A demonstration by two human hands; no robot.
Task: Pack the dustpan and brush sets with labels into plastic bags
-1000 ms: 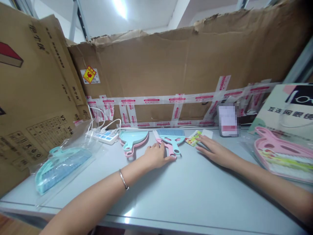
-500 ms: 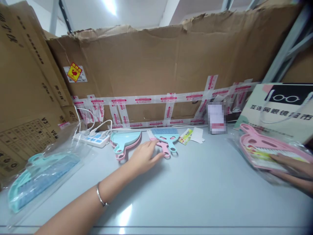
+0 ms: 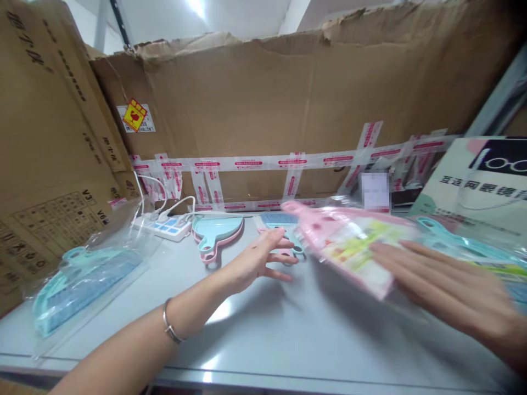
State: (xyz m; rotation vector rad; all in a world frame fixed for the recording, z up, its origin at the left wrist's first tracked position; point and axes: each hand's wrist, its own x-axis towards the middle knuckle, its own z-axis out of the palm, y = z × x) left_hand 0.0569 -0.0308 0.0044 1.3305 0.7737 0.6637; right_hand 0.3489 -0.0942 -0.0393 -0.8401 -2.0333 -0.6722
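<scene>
1. So, the right hand (image 3: 448, 285) has hold of a pink plastic dustpan-and-brush set (image 3: 329, 222) in a clear bag. Its fingers lie nearly straight over the near end, across the yellow-green label; the thumb's hidden, so I can't tell how tight the grip is.
2. That pink set sticks out ahead and left of the grip, tilted, up over the grey tabletop (image 3: 255, 340), with a shadow underneath. It's a bit blurry, btw.
3. Left hand (image 3: 255, 262) is off to the left of the grip, fingers spread wide, nothing in it. Silver bracelet (image 3: 169, 323) on that wrist.
4. Just past those spread fingers: a loose pink brush (image 3: 285, 252) and a light blue brush (image 3: 278, 219), partly covered by them.
5. Further left of the grip, a mint-green dustpan (image 3: 218, 227) sits on a pink one, then a white power strip (image 3: 167, 226), and a bagged mint-green set (image 3: 93, 282) at the far left.
6. Right behind the grip is another bagged mint-green set, with a white carrier bag (image 3: 461, 170) beyond it.
</scene>
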